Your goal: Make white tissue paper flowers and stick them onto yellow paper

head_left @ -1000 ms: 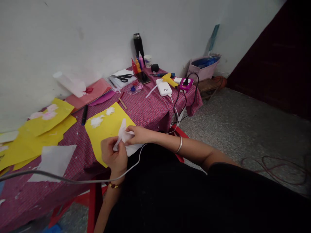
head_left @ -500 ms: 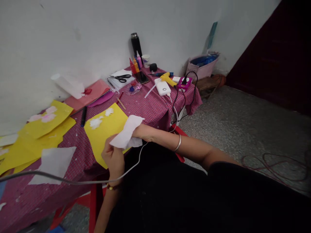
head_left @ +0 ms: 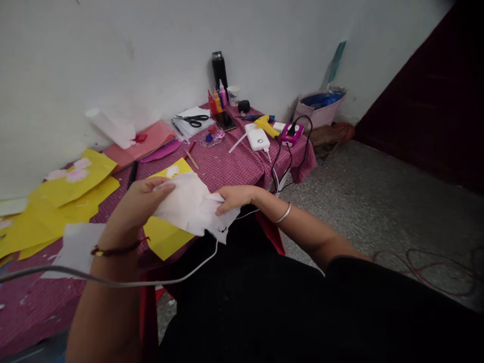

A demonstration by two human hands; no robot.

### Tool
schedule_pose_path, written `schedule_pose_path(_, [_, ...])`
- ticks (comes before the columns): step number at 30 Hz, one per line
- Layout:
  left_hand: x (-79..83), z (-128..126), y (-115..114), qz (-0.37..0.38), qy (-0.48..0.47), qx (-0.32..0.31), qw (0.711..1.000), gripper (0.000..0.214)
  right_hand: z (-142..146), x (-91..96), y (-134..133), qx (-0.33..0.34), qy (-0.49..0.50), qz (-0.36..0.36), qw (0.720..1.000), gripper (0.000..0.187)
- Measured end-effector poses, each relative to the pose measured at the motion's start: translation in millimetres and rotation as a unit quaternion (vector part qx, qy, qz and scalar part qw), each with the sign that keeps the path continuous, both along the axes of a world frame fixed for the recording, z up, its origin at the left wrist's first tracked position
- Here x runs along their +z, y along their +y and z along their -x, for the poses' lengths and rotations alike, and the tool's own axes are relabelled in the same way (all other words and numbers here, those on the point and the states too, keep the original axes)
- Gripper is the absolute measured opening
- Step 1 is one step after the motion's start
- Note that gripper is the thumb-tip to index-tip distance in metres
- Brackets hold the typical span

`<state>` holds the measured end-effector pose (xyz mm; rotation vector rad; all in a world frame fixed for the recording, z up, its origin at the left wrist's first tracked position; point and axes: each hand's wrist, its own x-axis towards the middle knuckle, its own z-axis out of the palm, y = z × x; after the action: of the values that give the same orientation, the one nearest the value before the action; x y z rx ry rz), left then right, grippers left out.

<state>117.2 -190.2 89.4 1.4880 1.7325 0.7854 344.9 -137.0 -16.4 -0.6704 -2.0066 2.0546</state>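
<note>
A thin white sheet of tissue paper (head_left: 185, 199) is stretched between my two hands above the table's front edge. My left hand (head_left: 145, 199) pinches its left side between thumb and fingers. At the right side, my right hand (head_left: 236, 197) grips the sheet with the thumb on top, and the corner below it is creased and torn-looking. Partly covered by the sheet lies a yellow paper (head_left: 166, 239) with a white tuft (head_left: 173, 171) on it. Another white sheet (head_left: 77, 242) rests on the tablecloth left of my left wrist.
Yellow papers (head_left: 41, 219) with pale pink petals lie at the left. Black scissors (head_left: 194, 120), paint bottles (head_left: 212, 103), a phone (head_left: 225, 121), a white power bank (head_left: 257, 138), a yellow glue gun (head_left: 266, 125) and a purple socket block (head_left: 292, 135) stand farther back. A cable (head_left: 124, 284) crosses before me.
The white sheet, folded over between close hands before, is now spread out flat. My left hand has moved left and up, and my right hand's fingers now show on the sheet.
</note>
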Motion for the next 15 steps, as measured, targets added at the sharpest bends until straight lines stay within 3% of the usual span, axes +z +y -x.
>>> schedule_pose_path(4, [7.0, 12.5, 16.4, 0.089, -0.107, -0.001, 0.99, 0.031, -9.2, 7.8, 7.6, 0.02, -0.029, -0.115, 0.993, 0.023])
schedule_pose_path(7, [-5.8, 26.5, 26.2, 0.113, -0.161, 0.01, 0.98, 0.027, -14.0, 12.5, 11.9, 0.007, -0.069, -0.204, 0.977, 0.021])
schedule_pose_path(10, [-23.3, 36.4, 32.0, 0.129, -0.192, 0.015, 0.973, 0.023, -17.7, 20.5, 11.1, -0.047, -0.095, -0.268, 0.958, 0.026])
schedule_pose_path(13, [-36.4, 38.4, 34.1, 0.121, -0.218, 0.013, 0.968, 0.021, -15.4, 31.3, 3.7, -0.14, -0.068, -0.376, 0.913, 0.033])
schedule_pose_path(15, [-40.5, 36.2, 34.4, 0.112, -0.231, 0.008, 0.966, 0.023, -7.4, 36.1, -4.3, -0.187, -0.028, -0.443, 0.877, 0.028])
